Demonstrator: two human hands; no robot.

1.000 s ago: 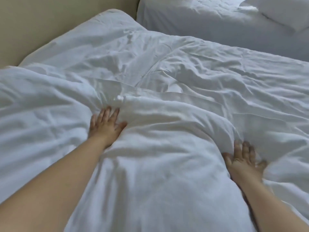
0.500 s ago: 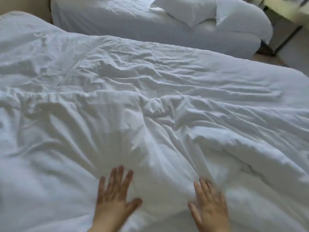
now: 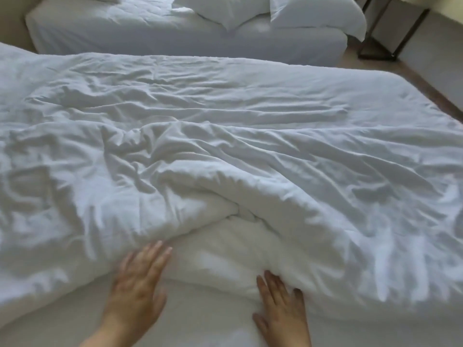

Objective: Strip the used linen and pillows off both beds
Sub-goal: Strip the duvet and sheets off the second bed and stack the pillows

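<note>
A crumpled white duvet (image 3: 225,151) covers most of the near bed, its near edge bunched into a thick roll. My left hand (image 3: 137,284) lies flat, fingers straight, with its fingertips at the duvet's edge. My right hand (image 3: 280,304) is also flat, fingertips pressed against the bunched roll. Below the hands the white bottom sheet (image 3: 205,321) shows. On the far bed (image 3: 150,28) lie two white pillows (image 3: 225,8), (image 3: 318,13).
A tan headboard or wall (image 3: 10,18) shows at the upper left. A dark-legged piece of furniture (image 3: 390,28) stands on the beige floor at the upper right. A narrow gap separates the two beds.
The view has swung right and up, bringing the far bed's pillows into sight. Both hands have come closer together low in view, and the duvet's near edge has bunched away, baring the sheet.
</note>
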